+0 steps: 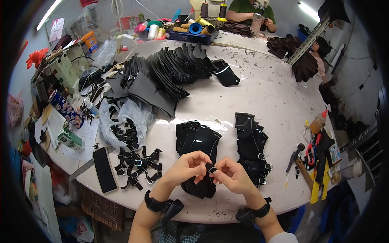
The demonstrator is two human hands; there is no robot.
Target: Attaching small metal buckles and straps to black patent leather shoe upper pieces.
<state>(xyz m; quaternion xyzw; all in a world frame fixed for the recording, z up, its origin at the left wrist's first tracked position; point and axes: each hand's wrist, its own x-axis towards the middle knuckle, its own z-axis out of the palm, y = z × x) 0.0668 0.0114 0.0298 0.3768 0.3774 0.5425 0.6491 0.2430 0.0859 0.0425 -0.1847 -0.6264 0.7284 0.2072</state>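
Between my two hands is a small black strap with a metal buckle [211, 168], pinched from both sides. My left hand [189, 167] is closed on its left end, and my right hand [234, 176] grips the right side near the buckle. Just under them lies a stack of shiny black cut leather pieces [196, 139], partly hidden by my fingers. To the right rests another stack of black pieces [248, 139], with several buckles along its lower right edge. A loose heap of black buckle straps [135, 168] lies to the left of my left hand.
A plastic bag [142, 117] holds more buckle straps, near a dark phone [104, 170]. Behind are rows of stacked grey-black pieces [166, 73]. A hammer [295, 157] and yellow-handled tool [320, 182] lie right. Across the table sits a person in green [239, 14].
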